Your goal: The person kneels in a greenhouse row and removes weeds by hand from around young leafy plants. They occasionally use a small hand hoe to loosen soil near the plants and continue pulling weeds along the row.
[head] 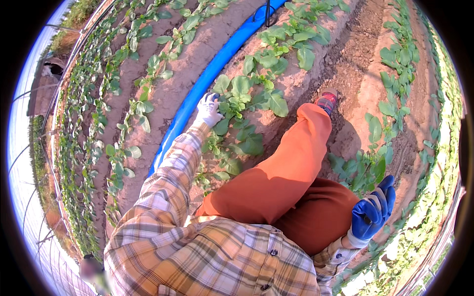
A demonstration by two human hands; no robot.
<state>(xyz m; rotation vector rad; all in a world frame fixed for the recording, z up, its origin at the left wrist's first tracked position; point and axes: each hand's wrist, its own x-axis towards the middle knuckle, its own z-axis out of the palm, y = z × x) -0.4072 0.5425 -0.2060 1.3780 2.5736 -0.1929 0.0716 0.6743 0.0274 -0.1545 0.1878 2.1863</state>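
Observation:
My left hand, in a white knit glove with blue coating showing at the fingertips, reaches down to a leafy green plant in the row before me. Its fingers are bent at the edge of the leaves; whether they pinch a stem is hidden. At the lower right, my right hand is raised beside my knee, its blue-coated palm turned up. The fingers curl loosely with gaps between them. A small dark spot shows on that palm, too small to identify. Nearest to this hand grow broad leaves of another row.
A flat blue hose runs along the bed just left of the plants, with a black wire or tube over its far end. My shoe stands in the soil furrow. More crop rows and a plastic-covered frame lie leftward.

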